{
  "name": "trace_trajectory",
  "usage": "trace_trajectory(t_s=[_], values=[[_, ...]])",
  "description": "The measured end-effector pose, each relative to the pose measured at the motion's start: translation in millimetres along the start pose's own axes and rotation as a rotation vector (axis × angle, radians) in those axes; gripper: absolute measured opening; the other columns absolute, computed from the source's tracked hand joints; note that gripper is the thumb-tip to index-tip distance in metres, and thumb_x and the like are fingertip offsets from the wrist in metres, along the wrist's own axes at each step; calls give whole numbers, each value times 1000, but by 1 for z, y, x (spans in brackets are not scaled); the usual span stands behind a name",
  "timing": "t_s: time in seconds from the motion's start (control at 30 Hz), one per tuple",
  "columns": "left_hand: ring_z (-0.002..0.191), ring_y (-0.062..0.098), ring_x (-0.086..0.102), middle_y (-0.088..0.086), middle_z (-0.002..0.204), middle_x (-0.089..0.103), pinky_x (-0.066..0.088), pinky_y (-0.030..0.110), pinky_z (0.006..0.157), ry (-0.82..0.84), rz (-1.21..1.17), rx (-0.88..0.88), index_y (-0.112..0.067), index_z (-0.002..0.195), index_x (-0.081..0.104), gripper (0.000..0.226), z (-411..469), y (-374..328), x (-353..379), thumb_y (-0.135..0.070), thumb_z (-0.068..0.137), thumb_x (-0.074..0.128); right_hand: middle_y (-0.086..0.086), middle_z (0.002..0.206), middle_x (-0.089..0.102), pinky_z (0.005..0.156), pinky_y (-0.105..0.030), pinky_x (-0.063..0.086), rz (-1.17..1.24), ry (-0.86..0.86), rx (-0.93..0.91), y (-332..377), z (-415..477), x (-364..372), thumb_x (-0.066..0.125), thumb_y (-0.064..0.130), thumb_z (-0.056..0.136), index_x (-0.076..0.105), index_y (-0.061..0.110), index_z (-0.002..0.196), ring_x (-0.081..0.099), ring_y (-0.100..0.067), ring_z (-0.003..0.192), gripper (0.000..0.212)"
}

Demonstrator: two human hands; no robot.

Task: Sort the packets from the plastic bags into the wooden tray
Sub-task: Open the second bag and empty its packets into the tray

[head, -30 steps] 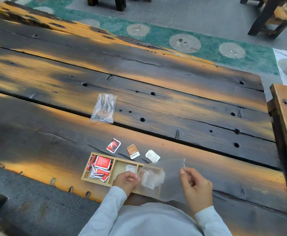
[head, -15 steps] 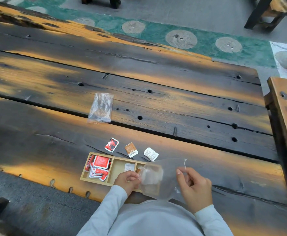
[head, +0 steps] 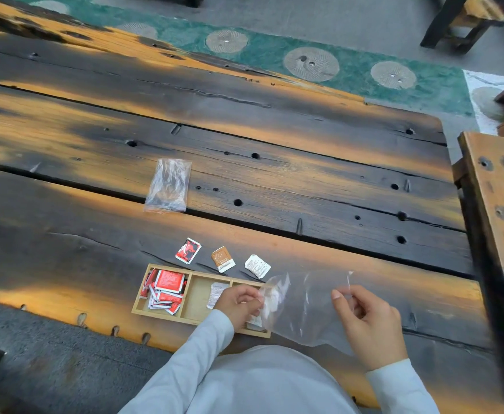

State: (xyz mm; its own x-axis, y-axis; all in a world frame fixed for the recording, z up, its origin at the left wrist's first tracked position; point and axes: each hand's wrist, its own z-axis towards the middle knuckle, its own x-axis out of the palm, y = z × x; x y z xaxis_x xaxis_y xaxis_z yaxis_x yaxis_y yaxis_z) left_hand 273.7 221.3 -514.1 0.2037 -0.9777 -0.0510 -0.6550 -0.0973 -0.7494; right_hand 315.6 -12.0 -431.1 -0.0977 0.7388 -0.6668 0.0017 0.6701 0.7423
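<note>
A wooden tray (head: 198,271) with three compartments lies near the table's front edge. Its left compartment holds several red packets (head: 164,291); a white packet (head: 216,292) lies in the middle one. Both my hands hold a clear plastic bag (head: 304,309) over the tray's right end: my left hand (head: 239,303) grips its left end, where white packets (head: 271,297) show through the film, and my right hand (head: 367,321) pinches its right edge. A red packet (head: 188,250), a brown packet (head: 222,258) and a white packet (head: 257,265) lie loose just beyond the tray.
A second clear plastic bag (head: 167,185) lies flat further back on the dark plank table (head: 304,174). A wooden bench (head: 501,222) stands close at the right. A green patterned floor strip (head: 274,55) runs beyond the table.
The held bag has been drawn out wider, my right hand moving rightward. My left hand stays over the tray's right end.
</note>
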Motion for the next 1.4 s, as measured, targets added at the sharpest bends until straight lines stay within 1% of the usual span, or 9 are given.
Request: trace_trajectory(t_s=[0.2,0.5,0.67,0.8,0.9,1.07,1.13,1.23,1.4], values=[[87,22,62,4,93,65,51,41,82,-74,-337,36,-10,81,66,11,-5,-19,-25,-11,74,74,11,76,76,74,-27,50,346,103,237,-14,11,7,69,13,92,78,18,86,66,3,70,11],[74,23,63,6,76,74,54,24,55,-82,-353,109,-7,83,68,11,3,-45,-66,4,83,68,3,74,76,78,-31,52,588,110,362,-5,44,43,72,10,90,76,13,96,67,-9,70,8],[65,14,68,14,79,74,57,24,58,-160,-268,196,-25,110,63,46,19,-65,-92,5,77,75,-3,73,78,71,-26,61,623,76,352,4,68,56,71,0,88,74,9,97,70,-13,68,13],[80,25,67,23,101,71,59,24,66,-285,-339,171,-4,114,65,35,51,-76,-113,4,80,72,-8,76,78,61,-19,61,645,90,390,12,78,71,63,-7,91,70,7,99,71,-18,66,18],[68,16,67,13,93,71,55,19,58,-360,-578,96,-3,120,63,37,85,-81,-122,4,84,67,-15,80,73,58,-17,57,538,143,440,6,73,85,62,-7,92,69,5,100,67,-24,71,16],[119,27,56,12,137,56,44,34,101,-419,-598,-18,-6,137,47,41,126,-96,-133,-5,97,51,-1,68,74,65,-36,59,259,289,599,-36,43,121,75,4,81,72,8,101,67,-22,64,21],[127,29,49,13,140,51,41,37,104,-441,-721,-68,-4,138,41,44,152,-88,-135,-20,98,51,4,66,74,78,-42,62,127,337,623,-57,32,134,75,20,68,72,25,93,68,-17,65,26],[135,30,42,12,145,46,38,39,108,-395,-485,-146,-7,141,40,50,170,-79,-130,-25,96,54,5,72,74,84,-29,58,2,348,602,-57,26,142,66,22,72,64,40,81,68,-13,69,21],[85,31,59,15,91,64,48,43,88,-185,-101,-92,2,125,58,41,148,-45,-98,8,84,60,3,70,70,92,-28,55,-81,436,499,-30,28,144,74,16,76,64,36,75,61,-11,72,23]])
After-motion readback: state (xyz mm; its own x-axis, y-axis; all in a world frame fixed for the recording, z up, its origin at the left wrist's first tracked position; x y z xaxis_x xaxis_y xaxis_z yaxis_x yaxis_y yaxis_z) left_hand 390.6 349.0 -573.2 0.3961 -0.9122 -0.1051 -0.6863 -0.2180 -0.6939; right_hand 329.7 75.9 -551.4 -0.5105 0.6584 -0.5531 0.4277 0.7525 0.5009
